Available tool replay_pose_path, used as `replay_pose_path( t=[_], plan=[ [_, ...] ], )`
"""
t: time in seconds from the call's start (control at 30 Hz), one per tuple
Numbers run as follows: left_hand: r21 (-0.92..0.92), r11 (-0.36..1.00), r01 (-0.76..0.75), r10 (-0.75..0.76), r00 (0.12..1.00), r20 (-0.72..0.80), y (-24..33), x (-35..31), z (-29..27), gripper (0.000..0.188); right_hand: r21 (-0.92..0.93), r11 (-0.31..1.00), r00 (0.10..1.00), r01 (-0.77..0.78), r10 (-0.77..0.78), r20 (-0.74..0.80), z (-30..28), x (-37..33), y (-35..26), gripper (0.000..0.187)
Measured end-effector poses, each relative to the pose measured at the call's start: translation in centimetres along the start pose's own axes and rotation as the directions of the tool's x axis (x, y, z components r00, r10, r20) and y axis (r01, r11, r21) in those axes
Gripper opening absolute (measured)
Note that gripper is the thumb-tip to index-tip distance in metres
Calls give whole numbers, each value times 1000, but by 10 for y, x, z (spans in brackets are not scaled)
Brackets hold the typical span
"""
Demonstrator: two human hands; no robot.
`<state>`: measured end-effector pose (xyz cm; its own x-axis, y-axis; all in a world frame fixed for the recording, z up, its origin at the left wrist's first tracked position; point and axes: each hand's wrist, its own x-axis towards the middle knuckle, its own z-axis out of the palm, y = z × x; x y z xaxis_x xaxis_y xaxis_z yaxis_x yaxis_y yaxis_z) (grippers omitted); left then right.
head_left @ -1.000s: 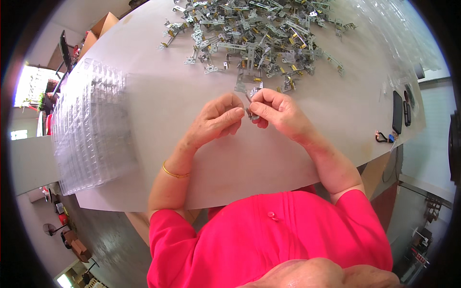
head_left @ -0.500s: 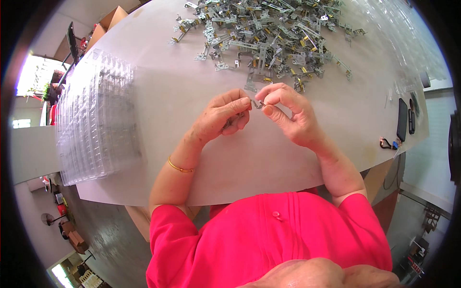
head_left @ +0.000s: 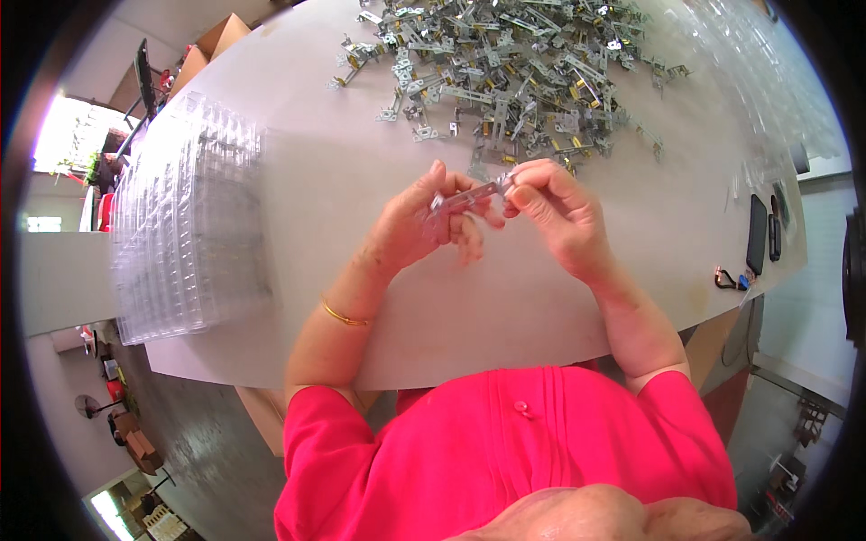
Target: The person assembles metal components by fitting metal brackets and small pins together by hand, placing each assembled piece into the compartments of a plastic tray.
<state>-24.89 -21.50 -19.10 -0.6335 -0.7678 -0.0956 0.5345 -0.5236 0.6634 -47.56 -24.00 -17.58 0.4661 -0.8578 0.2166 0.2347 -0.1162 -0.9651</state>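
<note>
A thin silvery metal bracket (head_left: 469, 197) spans the space between my two hands above the table. My left hand (head_left: 417, 218) cradles its left end across the palm and fingers, thumb raised, with the lower fingers blurred. At the other end, the thumb and fingertips of my right hand (head_left: 561, 209) pinch the bracket. What sits under the right fingertips is too small to make out. Just beyond my hands lies a large heap of similar metal brackets (head_left: 505, 81), some with yellow parts.
Clear plastic trays (head_left: 180, 243) stand stacked on the table's left side. More clear plastic (head_left: 758, 81) lies at the far right. Near the right edge are a black flat case (head_left: 756, 230) and a small tool with dark, blue-tipped handles (head_left: 729, 279).
My left fingers have loosened and the thumb has lifted, so the bracket's length now shows. My right hand has moved slightly and now pinches its end.
</note>
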Motion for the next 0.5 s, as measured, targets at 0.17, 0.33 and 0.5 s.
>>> replay_pose_path(
  t=[0.17, 0.33, 0.5],
  plan=[
    [226, 921, -316, 353, 924, -147, -4, 3, 15, 50, 197, 971, 982, -134, 156, -103, -5, 4, 2, 14],
    [323, 858, -401, 440, 897, -55, -13, 5, 5, 45, 281, 938, 969, -203, 234, -82, 3, 1, 6, 13],
    [446, 821, -356, 448, 887, -116, -12, 3, -4, 36, -372, 905, 958, 209, -265, -106, 5, 3, 10, 7]
  ],
)
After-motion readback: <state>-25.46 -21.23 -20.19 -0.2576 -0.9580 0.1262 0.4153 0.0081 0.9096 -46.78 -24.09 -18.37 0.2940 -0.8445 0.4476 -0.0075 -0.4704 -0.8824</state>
